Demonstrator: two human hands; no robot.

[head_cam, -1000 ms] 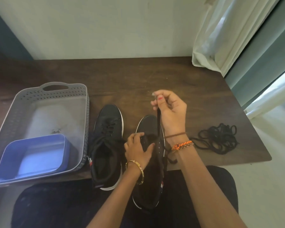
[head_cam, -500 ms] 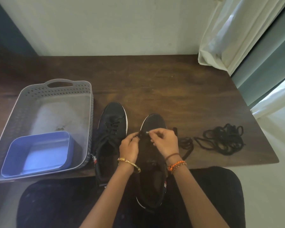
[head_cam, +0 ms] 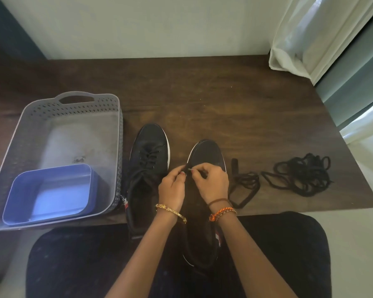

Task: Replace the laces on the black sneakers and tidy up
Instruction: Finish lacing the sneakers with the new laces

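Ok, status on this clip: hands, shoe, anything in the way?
Both hands, left and right, pinching a lace tip at the right sneaker. Left sneaker laced. Loose laces lying clear.

Blue tub [head_cam: 47, 194] inside grey basket [head_cam: 73, 98]

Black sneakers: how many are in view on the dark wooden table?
2. One laced black sneaker lies beside the grey perforated plastic basket; the other black sneaker is under both hands, its heel overhanging the table's near edge.
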